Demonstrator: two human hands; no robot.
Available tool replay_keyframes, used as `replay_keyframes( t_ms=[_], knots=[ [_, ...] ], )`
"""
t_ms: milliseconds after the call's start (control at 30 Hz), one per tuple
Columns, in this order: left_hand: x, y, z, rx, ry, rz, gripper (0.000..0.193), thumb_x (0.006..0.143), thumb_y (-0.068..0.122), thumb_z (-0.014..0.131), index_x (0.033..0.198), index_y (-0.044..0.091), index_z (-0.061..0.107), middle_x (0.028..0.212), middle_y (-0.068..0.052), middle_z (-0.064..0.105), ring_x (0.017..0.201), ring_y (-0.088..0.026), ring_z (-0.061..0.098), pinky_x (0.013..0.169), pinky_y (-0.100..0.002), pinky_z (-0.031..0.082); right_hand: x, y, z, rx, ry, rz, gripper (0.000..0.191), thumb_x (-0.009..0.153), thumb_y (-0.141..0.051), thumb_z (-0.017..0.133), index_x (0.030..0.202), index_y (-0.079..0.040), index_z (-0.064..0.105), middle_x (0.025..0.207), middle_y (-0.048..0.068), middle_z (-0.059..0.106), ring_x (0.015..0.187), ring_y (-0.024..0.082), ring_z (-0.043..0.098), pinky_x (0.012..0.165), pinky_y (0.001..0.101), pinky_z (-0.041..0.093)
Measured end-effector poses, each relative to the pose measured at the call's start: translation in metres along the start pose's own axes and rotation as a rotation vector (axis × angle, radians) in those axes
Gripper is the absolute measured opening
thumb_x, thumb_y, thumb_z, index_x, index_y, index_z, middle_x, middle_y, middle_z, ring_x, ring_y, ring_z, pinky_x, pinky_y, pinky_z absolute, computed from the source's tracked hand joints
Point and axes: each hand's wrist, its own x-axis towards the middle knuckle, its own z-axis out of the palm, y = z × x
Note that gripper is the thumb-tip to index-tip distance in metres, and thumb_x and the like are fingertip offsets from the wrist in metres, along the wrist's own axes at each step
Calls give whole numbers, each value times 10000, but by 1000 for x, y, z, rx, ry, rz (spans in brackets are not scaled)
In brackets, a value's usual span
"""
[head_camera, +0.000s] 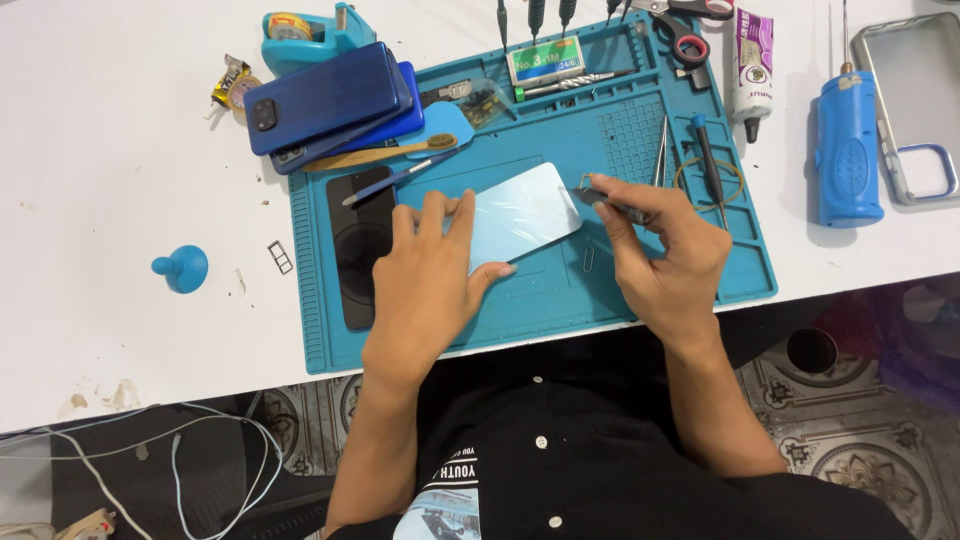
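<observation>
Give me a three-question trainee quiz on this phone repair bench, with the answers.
1. True or false: the left hand lies flat on the pale blue phone panel.
2. What does the right hand pinch? A) scissors B) tweezers C) a toothbrush
3. Fill in: the two dark blue phones are stacked at the mat's far ____ corner, as the camera sees it.

Key: 1 true. 2 B; the tweezers point at the panel's right edge, while the scissors lie at the far edge of the teal work mat and the toothbrush lies below the phones. 3 left.
</observation>
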Motion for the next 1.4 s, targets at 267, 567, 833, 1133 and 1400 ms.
replay_keyframes(
  t_ms=[267,567,833,1133,1400],
  knots=[
    [2,-5,0,-30,-6,-11,816,693,501,821,1313,10,617,1235,-90,583,1079,-282,549,536,-368,569,7,1,5,-230,-97,217,162,979,41,713,965,32,551,1194,178,757,920,240,782,695,330,572],
    [-9,-11,11,-124,58,104,767,824,407,785,1362,-85,548,1332,-209,531,1222,-362,501,759,-400,597,14,-12,5,-378,-477,-150,593,872,-360,778,1364,-58,642,1516,174,530,1408,403,451,1147,550,342],
    [-12,-26,13,-268,37,124,752,828,390,790,1366,-73,542,1353,-185,531,1271,-355,475,889,-439,555,12,-8,7,-386,-547,-123,569,856,-415,762,1321,-104,659,1503,141,544,1422,376,446,1163,546,327],
    [-20,-54,4,-249,152,150,861,740,469,840,1335,-85,557,1370,-200,524,1349,-408,432,1168,-553,323,14,-7,9,-426,-532,-119,568,875,-392,759,1342,-95,630,1463,97,587,1399,326,475,1207,559,254],
    [-29,-67,-5,-189,85,42,806,682,484,872,1316,40,646,1358,-120,529,1342,-410,364,1130,-553,320,13,-6,10,-420,-540,-109,580,884,-383,763,1360,-85,615,1465,96,591,1398,337,482,1218,570,248]
  ],
)
